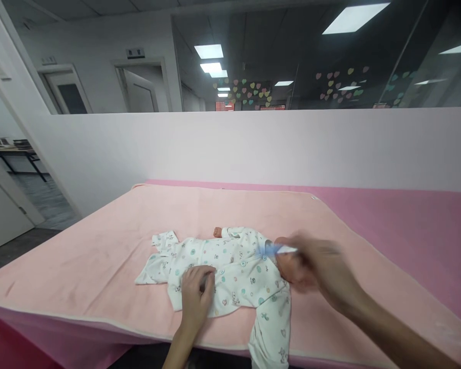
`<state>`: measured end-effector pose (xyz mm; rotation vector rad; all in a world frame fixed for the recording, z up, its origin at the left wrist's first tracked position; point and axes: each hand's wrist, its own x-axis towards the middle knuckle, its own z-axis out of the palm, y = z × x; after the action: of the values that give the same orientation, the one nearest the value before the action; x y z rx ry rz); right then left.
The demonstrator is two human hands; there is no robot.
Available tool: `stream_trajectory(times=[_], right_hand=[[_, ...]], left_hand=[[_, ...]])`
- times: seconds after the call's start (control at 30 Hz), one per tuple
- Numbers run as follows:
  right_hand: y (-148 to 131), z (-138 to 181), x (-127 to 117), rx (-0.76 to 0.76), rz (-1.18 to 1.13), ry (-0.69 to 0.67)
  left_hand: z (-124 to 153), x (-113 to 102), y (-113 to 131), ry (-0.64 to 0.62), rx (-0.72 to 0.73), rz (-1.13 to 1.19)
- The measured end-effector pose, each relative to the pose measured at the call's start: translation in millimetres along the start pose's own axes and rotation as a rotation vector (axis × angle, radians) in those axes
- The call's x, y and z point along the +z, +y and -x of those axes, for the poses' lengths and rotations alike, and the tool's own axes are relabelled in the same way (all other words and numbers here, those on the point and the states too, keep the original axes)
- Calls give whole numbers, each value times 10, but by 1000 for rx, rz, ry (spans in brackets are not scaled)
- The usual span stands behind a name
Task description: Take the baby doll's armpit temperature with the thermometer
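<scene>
One soft printed romper (234,271) on one fleecy pink blanket (100,266); my left hand (195,294) pressed it, fingers together; my right hand (318,271) pinched one slim blue stick (277,249).

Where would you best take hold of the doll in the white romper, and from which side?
Probably the torso of the doll, from the near side: it lies flat and crosswise, and the left hand rests there. The sleeve hanging over the edge is limp.

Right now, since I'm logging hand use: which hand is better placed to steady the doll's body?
Left, probably: the left hand lies flat on the onesie; the right hand holds a small blue-white item.
</scene>
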<state>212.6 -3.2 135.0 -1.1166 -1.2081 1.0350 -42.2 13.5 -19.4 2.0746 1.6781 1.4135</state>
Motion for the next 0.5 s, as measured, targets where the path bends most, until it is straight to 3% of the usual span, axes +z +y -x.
stream_trajectory(times=[0.07, 0.1, 0.23, 0.37, 0.43, 0.5], right_hand=[[-8, 54, 4, 153, 174, -264], [-33, 83, 11, 142, 192, -274], [-123, 172, 109, -52, -52, 132], [-104, 116, 192, 128, -38, -43], [-89, 76, 193, 72, -93, 46], [-64, 94, 225, -85, -183, 261]], left_hand=[[-1, 1, -3, -9, -4, 2], [-2, 2, -5, -15, -5, 1], [-8, 7, -10, -12, -3, -14], [-8, 8, -10, -9, -8, -19], [-6, 7, -9, -19, -9, -17], [-6, 5, -7, -17, -8, -19]])
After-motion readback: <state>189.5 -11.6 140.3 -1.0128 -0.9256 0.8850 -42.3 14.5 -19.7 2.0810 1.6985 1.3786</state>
